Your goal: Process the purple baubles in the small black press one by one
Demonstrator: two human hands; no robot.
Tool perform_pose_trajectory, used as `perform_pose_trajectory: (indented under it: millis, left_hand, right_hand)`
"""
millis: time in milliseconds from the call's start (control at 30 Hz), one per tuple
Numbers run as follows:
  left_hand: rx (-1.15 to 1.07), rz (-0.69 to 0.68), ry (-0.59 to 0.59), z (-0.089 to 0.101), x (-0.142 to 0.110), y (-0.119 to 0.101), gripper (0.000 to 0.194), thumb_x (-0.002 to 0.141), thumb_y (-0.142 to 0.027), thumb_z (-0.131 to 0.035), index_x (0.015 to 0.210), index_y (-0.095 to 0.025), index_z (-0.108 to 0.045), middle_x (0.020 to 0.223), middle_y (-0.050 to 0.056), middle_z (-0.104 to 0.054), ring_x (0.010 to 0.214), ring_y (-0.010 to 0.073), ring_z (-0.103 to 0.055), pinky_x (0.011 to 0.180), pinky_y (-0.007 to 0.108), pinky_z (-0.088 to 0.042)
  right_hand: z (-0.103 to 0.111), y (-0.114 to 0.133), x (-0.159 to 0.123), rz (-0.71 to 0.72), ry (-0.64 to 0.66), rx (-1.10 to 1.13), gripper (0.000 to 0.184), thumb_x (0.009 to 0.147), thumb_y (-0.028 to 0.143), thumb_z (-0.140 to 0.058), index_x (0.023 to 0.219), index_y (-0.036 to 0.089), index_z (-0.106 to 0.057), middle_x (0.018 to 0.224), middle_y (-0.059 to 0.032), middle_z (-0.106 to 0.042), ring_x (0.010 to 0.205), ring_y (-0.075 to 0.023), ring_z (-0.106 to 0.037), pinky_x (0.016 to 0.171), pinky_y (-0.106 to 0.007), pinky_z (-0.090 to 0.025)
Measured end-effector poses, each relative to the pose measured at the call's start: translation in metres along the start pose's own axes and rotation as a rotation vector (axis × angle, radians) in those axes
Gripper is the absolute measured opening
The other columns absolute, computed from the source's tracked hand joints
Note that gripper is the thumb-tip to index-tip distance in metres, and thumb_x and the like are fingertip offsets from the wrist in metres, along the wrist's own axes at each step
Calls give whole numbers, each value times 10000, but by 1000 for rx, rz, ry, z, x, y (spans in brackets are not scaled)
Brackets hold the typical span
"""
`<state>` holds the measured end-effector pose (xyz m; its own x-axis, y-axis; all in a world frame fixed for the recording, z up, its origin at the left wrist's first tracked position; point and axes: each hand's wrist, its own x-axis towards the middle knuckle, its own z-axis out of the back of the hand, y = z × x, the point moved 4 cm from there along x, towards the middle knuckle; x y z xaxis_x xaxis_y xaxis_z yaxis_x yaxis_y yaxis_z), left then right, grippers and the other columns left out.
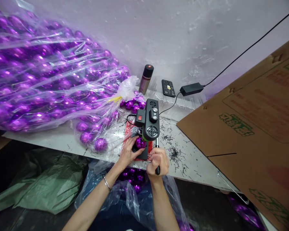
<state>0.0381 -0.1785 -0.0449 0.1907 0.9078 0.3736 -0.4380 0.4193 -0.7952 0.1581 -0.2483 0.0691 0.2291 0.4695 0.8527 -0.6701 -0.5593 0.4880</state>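
Note:
Under the head of a black bench press machine (152, 118) sits a shiny purple disco-ball ornament (140, 143). My left hand (129, 150) grips this ball, thumb on the near side and fingers on the far side. The machine has a lit red switch and round grilles on top. My right hand (158, 162) is wrapped round the black-tipped lever handle (157, 170) on the machine's right. A red sheet (128, 130) shows beneath the machine. More purple balls (132, 179) lie in a clear plastic bag at my lap.
A large clear bag of purple balls (50, 80) fills the left, with loose balls (100, 144) by its mouth. Behind stand a bottle (146, 78), a phone (168, 88) and a power adapter (192, 89). A cardboard box (252, 122) borders the right; black scraps (174, 153) litter the table.

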Motion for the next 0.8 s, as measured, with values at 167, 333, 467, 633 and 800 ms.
perform_pose_trajectory:
  millis: [167, 333, 467, 633, 800]
  left_hand:
    - [15, 11, 8, -2, -1, 2, 543, 888, -454, -749, 1359, -229, -601, 1289, 120, -719, 1228, 311, -671, 1116, 536, -501]
    - [21, -14, -22, -2, -2, 2, 544, 896, -444, -743, 1367, -218, -593, 1279, 125, -724, 1212, 306, -682, 1098, 525, -519]
    - [16, -17, -14, -2, -2, 2, 543, 898, -443, -739, 1368, -212, -591, 1281, 133, -721, 1209, 308, -682, 1075, 518, -532]
    - [-9, -7, -8, -1, 0, 2, 539, 891, -431, -746, 1361, -214, -596, 1283, 132, -720, 1208, 306, -681, 1079, 519, -525]
    - [-34, -9, -1, -1, 2, 0, 513, 893, -415, -742, 1347, -217, -609, 1267, 132, -724, 1198, 306, -684, 1089, 529, -513]
  right_hand:
    - [-4, -7, -11, 16, -53, 19, 377, 1043, 232, -380, 682, 220, -487, 685, 12, -558, 597, -115, -543, 600, -288, -456]
    - [-6, -11, -16, 33, -76, 17, 393, 1059, 245, -350, 685, 219, -467, 685, 24, -550, 598, -112, -538, 647, -305, -477]
    - [-6, -13, -19, 42, -72, 1, 395, 1064, 265, -345, 688, 225, -462, 670, 28, -530, 589, -115, -531, 661, -316, -488]
    - [-6, -16, -20, 50, -68, -23, 397, 1066, 277, -325, 692, 231, -447, 664, 27, -518, 565, -117, -515, 636, -317, -470]
    - [-9, -20, -22, 113, -55, -18, 373, 1055, 262, -340, 697, 233, -437, 657, 26, -523, 571, -119, -513, 616, -307, -453]
